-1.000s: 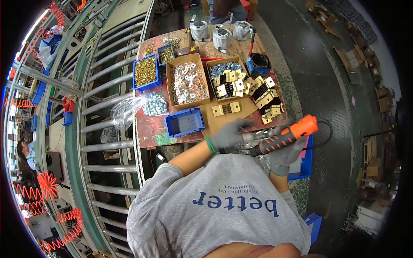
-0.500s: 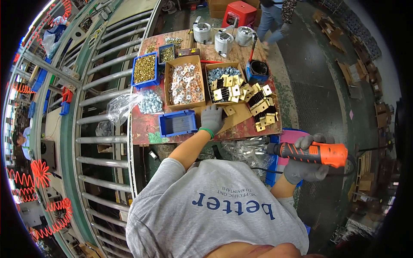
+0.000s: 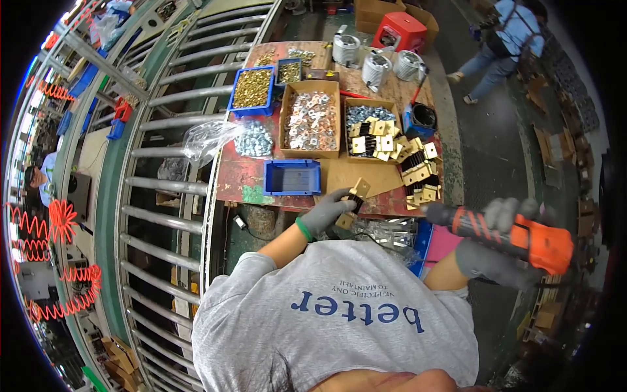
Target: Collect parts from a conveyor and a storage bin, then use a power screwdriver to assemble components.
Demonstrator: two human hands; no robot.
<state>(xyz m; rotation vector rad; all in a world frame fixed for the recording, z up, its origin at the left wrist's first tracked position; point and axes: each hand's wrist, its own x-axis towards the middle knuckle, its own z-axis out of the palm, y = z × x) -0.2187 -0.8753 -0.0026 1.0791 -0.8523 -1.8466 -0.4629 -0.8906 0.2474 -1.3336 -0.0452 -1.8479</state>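
Observation:
My left hand (image 3: 324, 215), in a grey glove with a green cuff, is closed on a brass-and-black terminal piece (image 3: 359, 189) at the table's near edge. The piece has flat brass ends with holes and a dark middle, partly covered by my fingers. On the right, my gloved right hand (image 3: 494, 262) is wrapped round an orange and black power screwdriver (image 3: 550, 248), its nose pointing left; motion blurs it. Several similar brass-and-black pieces (image 3: 421, 173) lie stacked at the table's right side. A blue plastic bin (image 3: 292, 192) stands left of them on the near side.
Cardboard boxes of square washers (image 3: 309, 121) and bluish fasteners (image 3: 369, 116) stand mid-table, beside a blue bin of brass screws (image 3: 253, 89). Coiled metal cylinders (image 3: 377, 70) stand at the back. A roller conveyor (image 3: 171, 153) runs along the left. Another person (image 3: 503, 49) walks at the far right.
My left hand has come back from the tabletop toward my body, lifting the terminal piece. My right hand and the screwdriver have shifted right and down. The other person shows more fully.

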